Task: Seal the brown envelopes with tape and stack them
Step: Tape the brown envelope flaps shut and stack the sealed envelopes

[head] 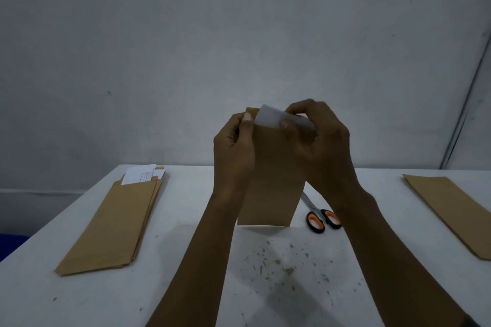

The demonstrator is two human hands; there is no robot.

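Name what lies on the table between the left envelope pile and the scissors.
Head view: only the held envelope, lifted in both hands, stands between pile and scissors; the table there looks bare.

scissors (318,216) blades behind hand (322,146)

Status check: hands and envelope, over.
Both hands, left hand and right hand, hold one envelope upright above table. White paper sticks out top. No tape seen. Scissors behind.

Both hands hold a brown envelope (271,180) upright above the counter (186,287). The left hand (233,146) grips its left edge; the right hand (318,141) pinches white paper (271,117) at its top. Scissors (320,216) lie behind, an envelope stack (114,223) left, another envelope (451,210) right.
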